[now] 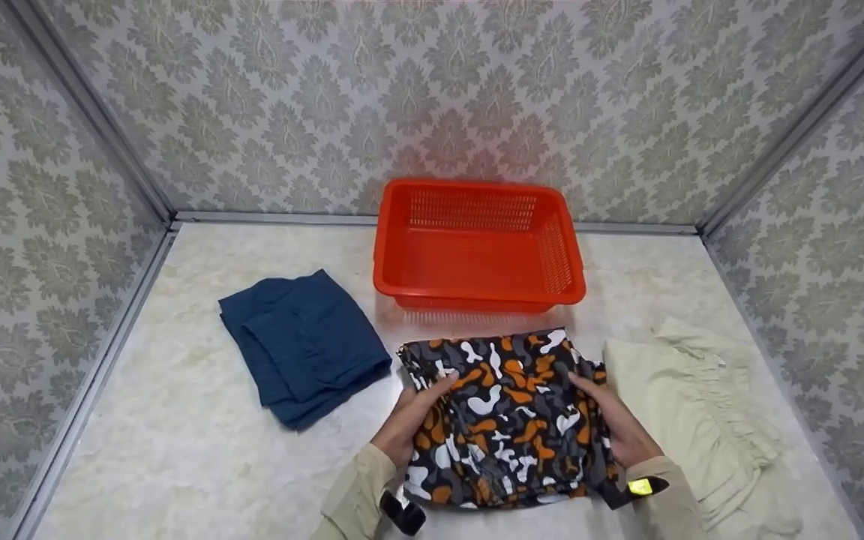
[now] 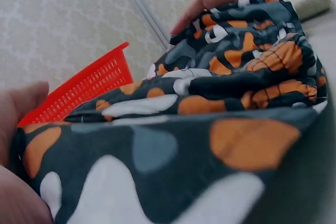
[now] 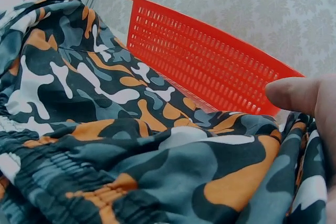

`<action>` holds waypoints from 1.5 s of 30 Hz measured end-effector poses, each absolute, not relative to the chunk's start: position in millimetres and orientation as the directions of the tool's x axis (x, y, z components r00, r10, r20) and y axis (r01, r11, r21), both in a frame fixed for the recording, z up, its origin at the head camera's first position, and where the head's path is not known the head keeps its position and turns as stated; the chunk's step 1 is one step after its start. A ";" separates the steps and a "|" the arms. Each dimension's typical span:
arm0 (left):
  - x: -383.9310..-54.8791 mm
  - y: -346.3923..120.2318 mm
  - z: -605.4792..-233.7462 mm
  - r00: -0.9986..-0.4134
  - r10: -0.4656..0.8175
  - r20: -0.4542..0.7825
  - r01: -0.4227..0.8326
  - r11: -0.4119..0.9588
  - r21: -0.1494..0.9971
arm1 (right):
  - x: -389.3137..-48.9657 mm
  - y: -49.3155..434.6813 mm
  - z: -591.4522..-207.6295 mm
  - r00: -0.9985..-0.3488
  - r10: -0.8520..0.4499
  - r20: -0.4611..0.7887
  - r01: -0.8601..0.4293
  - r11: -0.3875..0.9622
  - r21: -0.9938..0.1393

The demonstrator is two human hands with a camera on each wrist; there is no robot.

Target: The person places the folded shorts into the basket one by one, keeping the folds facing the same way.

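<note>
Between my two hands is a folded camouflage-print garment (image 1: 511,420) in black, orange, white and grey, with a gathered elastic band showing in the right wrist view. My left hand (image 1: 408,420) grips its left side, thumb on top and the other fingers hidden beneath. On the opposite side my right hand (image 1: 619,424) holds the edge the same way, its thumb (image 3: 294,94) lying over the cloth. Directly beyond the garment stands a red plastic basket (image 1: 477,300) with perforated walls and nothing inside.
A folded dark blue garment (image 1: 312,352) lies on the table (image 1: 177,450) to the left. To the right, a pale cream garment (image 1: 694,427) with a gathered band lies close to my right forearm. Patterned wall panels (image 1: 432,97) enclose the back and both sides.
</note>
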State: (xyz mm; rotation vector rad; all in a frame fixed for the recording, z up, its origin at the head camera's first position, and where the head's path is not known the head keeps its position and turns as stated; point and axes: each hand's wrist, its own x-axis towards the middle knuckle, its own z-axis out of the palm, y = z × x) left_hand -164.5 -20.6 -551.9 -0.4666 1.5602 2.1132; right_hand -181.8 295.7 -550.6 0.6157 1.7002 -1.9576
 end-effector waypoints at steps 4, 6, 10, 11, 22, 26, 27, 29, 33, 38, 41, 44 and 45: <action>-163.5 -19.2 -550.9 -0.861 0.088 -0.501 -0.508 -0.206 0.837 | -182.6 293.1 -549.7 -0.783 -0.086 -0.616 0.622 -0.138 -0.771; -162.6 -19.5 -550.4 -0.875 0.080 -0.477 -0.483 -0.156 0.861 | -183.2 292.9 -549.2 -0.784 -0.080 -0.616 0.621 -0.122 -0.775; -159.8 -23.6 -549.8 -0.896 0.104 -0.431 -0.436 -0.019 0.900 | -185.6 291.5 -548.1 -0.803 -0.062 -0.592 0.594 -0.013 -0.804; -159.2 -25.2 -549.9 -0.898 0.108 -0.427 -0.428 0.011 0.904 | -186.3 290.9 -547.9 -0.816 -0.056 -0.576 0.575 0.038 -0.817; -161.2 -42.4 -558.2 -0.913 0.172 -0.370 -0.360 0.091 0.929 | -189.9 284.0 -541.3 -0.940 -0.008 -0.341 0.309 0.397 -0.864; -161.4 -49.1 -563.4 -0.901 0.178 -0.396 -0.393 0.050 0.918 | -191.3 285.1 -541.9 -0.949 -0.005 -0.316 0.291 0.379 -0.879; -160.9 -50.7 -563.9 -0.896 0.181 -0.405 -0.405 0.038 0.914 | -190.7 285.3 -541.5 -0.947 -0.004 -0.320 0.297 0.364 -0.883; -159.2 -54.3 -564.3 -0.889 0.199 -0.413 -0.418 0.017 0.908 | -188.7 286.0 -540.7 -0.946 -0.008 -0.324 0.302 0.343 -0.890; -156.0 -61.6 -560.3 -0.888 0.248 -0.386 -0.397 0.009 0.918 | -183.9 287.4 -535.4 -0.944 -0.012 -0.329 0.309 0.316 -0.897; -155.3 -67.2 -552.5 -0.903 0.315 -0.292 -0.301 0.021 0.954 | -180.1 290.2 -525.0 -0.947 -0.006 -0.321 0.304 0.307 -0.902; -155.2 -69.5 -547.5 -0.908 0.349 -0.233 -0.240 0.025 0.971 | -179.6 291.5 -517.7 -0.944 -0.021 -0.329 0.309 0.289 -0.906; -154.1 -72.0 -540.9 -0.909 0.360 -0.212 -0.223 0.012 0.975 | -178.9 294.0 -510.0 -0.935 -0.054 -0.349 0.325 0.254 -0.911; -153.7 -72.5 -538.3 -0.911 0.355 -0.208 -0.220 0.007 0.976 | -178.6 295.3 -507.0 -0.933 -0.069 -0.354 0.327 0.248 -0.912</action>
